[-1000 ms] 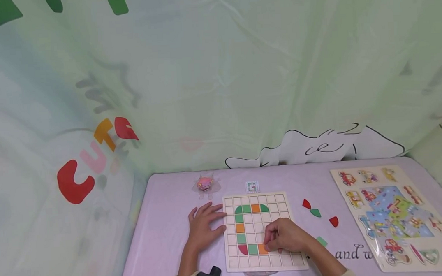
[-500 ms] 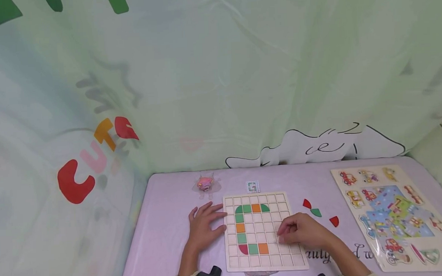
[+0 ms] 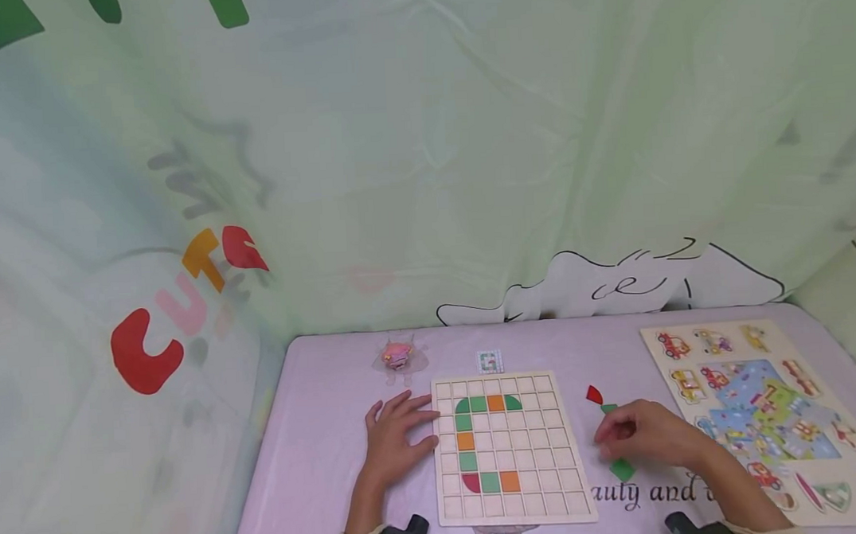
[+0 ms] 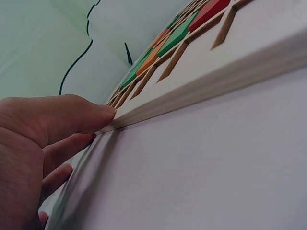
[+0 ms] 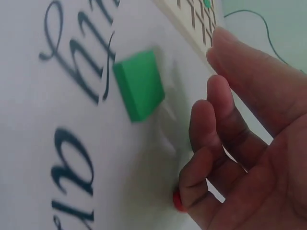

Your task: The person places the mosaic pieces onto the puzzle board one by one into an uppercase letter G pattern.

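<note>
I see a pale purple tablecloth (image 3: 320,431) with dark writing on it. On it lies the flat wooden grid board (image 3: 545,489) with green, orange and red tiles set in a curved line. To the far right lies a wooden picture puzzle with little cars (image 3: 757,412).

My left hand (image 3: 395,444) lies flat beside the board, fingers straight, tips touching its left edge, holding nothing. I think it keeps the board from sliding.

My right hand (image 3: 646,433) hangs over the loose pieces right of the board. Its fingers are loosely bent and hold nothing. The small green square wooden tile (image 5: 139,85) lies on the cloth just under the fingertips (image 5: 218,86), apart from them.

I think I am at the picking-up step. Next I must lower my fingers, pinch this tile by its sides, and carry it to an empty square.
</note>
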`<state>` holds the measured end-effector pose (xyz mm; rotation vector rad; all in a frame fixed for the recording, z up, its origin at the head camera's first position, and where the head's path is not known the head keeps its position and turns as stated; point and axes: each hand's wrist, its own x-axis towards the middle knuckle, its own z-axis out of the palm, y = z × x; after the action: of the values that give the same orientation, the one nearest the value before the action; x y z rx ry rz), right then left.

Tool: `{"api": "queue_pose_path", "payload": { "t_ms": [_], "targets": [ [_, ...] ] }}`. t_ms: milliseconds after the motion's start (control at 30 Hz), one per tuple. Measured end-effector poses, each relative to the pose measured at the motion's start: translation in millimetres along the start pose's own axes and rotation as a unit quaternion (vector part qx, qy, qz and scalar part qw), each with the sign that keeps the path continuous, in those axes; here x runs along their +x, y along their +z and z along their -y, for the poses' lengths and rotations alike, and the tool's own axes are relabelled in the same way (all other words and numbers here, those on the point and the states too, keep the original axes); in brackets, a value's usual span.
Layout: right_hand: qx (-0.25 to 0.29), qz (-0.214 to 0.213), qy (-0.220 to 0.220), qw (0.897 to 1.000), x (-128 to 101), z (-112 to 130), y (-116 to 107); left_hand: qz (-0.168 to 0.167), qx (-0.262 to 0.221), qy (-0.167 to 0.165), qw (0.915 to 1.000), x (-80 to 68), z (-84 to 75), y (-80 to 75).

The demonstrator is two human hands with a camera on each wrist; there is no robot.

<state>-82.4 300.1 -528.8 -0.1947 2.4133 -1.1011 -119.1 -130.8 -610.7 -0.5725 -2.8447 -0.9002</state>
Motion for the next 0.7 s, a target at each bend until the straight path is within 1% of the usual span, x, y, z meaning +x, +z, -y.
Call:
{"api": "queue_pose_path", "payload": {
  "t_ms": [67, 133, 300, 367, 533, 700],
  "targets": [
    [-0.008, -0.009, 0.009, 1.0, -2, -6, -3, 0.0, -0.001, 0.0, 1.0, 0.2, 0.0, -0.1],
    [-0.021, -0.028, 0.019, 0.999, -2, -11, -5, -0.001, -0.001, 0.0, 1.0, 0.2, -0.1, -0.1],
    [-0.044, -0.08, 0.056, 0.994, 1, -20, -9, -0.009, 0.004, 0.008, 0.9999, -0.3, -0.9, -0.4],
    [-0.044, -0.096, 0.07, 0.992, 3, -22, -12, -0.012, 0.003, 0.011, 0.9999, -0.5, -1.7, -1.0],
    [-0.043, -0.127, 0.068, 0.989, 8, -26, -17, -0.009, -0.008, 0.007, 0.9999, -0.4, -3.9, -2.9],
    [-0.053, -0.137, 0.071, 0.987, 13, -27, -19, -0.003, -0.006, 0.002, 1.0, 0.0, -3.0, -2.5]
  ]
}}
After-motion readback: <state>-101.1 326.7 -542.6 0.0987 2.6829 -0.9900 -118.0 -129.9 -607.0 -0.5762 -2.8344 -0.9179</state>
